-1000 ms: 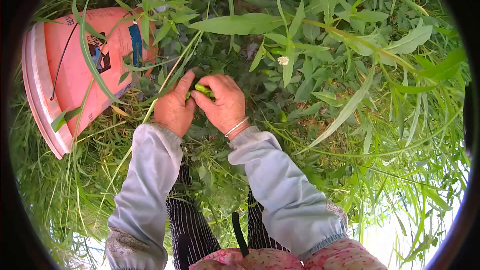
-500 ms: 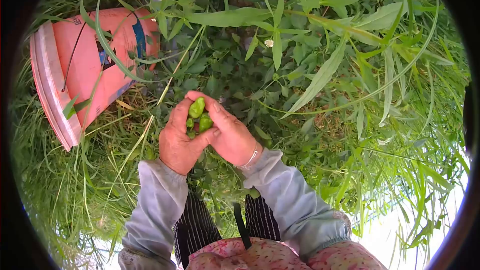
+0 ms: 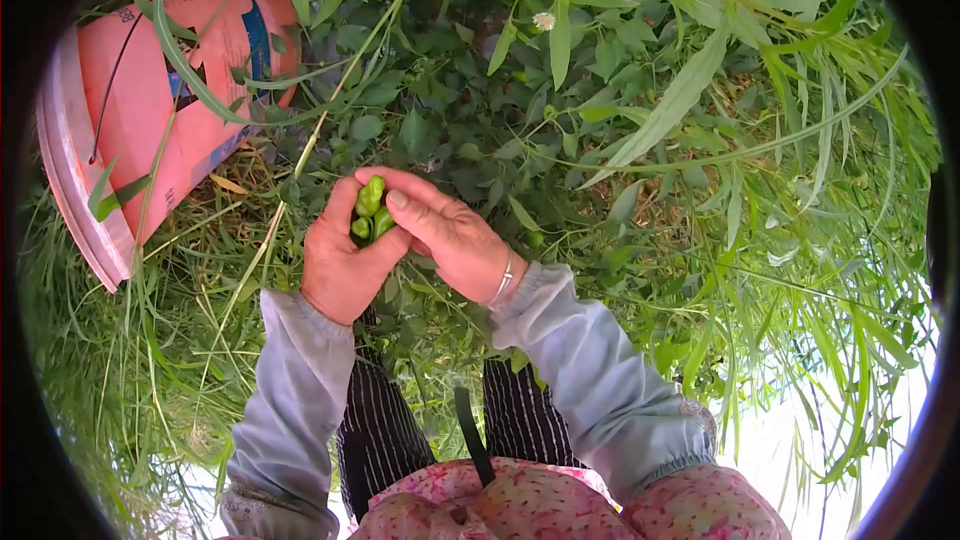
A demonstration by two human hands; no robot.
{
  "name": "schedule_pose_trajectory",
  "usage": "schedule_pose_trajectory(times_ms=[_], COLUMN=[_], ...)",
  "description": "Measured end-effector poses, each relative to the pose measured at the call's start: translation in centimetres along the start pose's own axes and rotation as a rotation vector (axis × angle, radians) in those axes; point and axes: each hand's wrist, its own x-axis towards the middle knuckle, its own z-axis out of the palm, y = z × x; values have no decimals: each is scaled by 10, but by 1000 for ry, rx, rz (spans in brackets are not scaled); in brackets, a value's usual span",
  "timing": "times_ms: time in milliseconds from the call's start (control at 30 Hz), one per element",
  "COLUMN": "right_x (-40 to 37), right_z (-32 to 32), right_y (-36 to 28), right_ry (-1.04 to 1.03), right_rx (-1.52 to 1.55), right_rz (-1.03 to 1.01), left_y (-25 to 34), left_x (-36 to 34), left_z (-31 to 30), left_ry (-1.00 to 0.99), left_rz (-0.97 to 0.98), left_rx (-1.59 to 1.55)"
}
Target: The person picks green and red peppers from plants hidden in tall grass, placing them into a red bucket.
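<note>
Holding a clutch of small glossy green peppers [image 3: 370, 212] out in front of the body, the person has both hands closed together just above the weeds. The left hand [image 3: 338, 262] is cupped, its fingers curled up round the peppers, which sit bunched against its palm. The right hand [image 3: 452, 238] comes in from the other side and touches the left; its forefinger lies over the topmost pepper and its thumb presses against that pepper's side, so it pinches the pepper while the other fingers stay tucked close together. A thin silver bangle [image 3: 503, 283] circles the right wrist, just above the gathered cuff of a pale blue-grey sleeve [image 3: 600, 380]; the left arm wears a matching one.

On the ground, well to the left of the hands, an orange plastic bucket with a printed label [image 3: 150, 120] lies tipped on its side in the grass, its rim towards the left edge of the patch and long blades crossing its wall. Leafy green plants [image 3: 470, 130] crowd the ground beyond the hands, and a small white round flower head [image 3: 544, 20] shows near the far edge.
</note>
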Motion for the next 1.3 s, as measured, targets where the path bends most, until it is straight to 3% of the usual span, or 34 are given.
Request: schedule_pose_trajectory(times_ms=[67, 100, 233, 333, 433, 533, 600, 633, 667, 833, 900, 1000, 1100, 1133, 1233, 1300], right_x=[-10, -16, -48, -69, -79, -87, -90, -89, -85, 2, 34, 72, 84, 88, 91, 94], right_z=[-12, -22, -88, -109, -102, -82, -62, -50, -41, -94, -114, -142, -130, -123, -109, -119], right_y=[-9, -16, -3, 21, 42, 37, 8, -9, -24, -10, -12, -5, -12, -13, -29, -14], right_ry=[113, 168, 834, 901, 829, 496, 265, 138, 166, 546, 631, 669, 704, 781, 683, 739], right_rx=[-52, -80, -90, -114, -119, -439, -935, -1177, -1237, -758, -1071, -1373, -1570, -1594, -1664, -1721], right_rz=[-24, -33, -121, -48, -1, 134, 161, 170, 210, -301, -325, -63, -152, -72, 157, 174], left_y=[12, 14, 25, 38, 18, -29, -41, -46, -59, -73, -79, -72, -73, -75, -73, -65], left_x=[2, 4, 18, 47, 78, 82, 67, 64, 64, 60, 57, 56, 56, 55, 52, 52], left_z=[2, 0, 9, 40, 84, 114, 114, 105, 93, 62, 60, 64, 68, 70, 71, 70], left_ry=[-33, -45, -87, -171, -309, -673, -754, -795, -779, -729, -717, -733, -752, -743, -731, -744], left_rz=[-53, -35, 43, 86, 158, 57, 127, 61, 72, 181, 242, 176, 155, 168, 187, 172], left_rx=[-174, -104, 93, 299, 505, 796, 993, 1068, 1104, 1218, 1232, 1211, 1221, 1214, 1220, 1256])
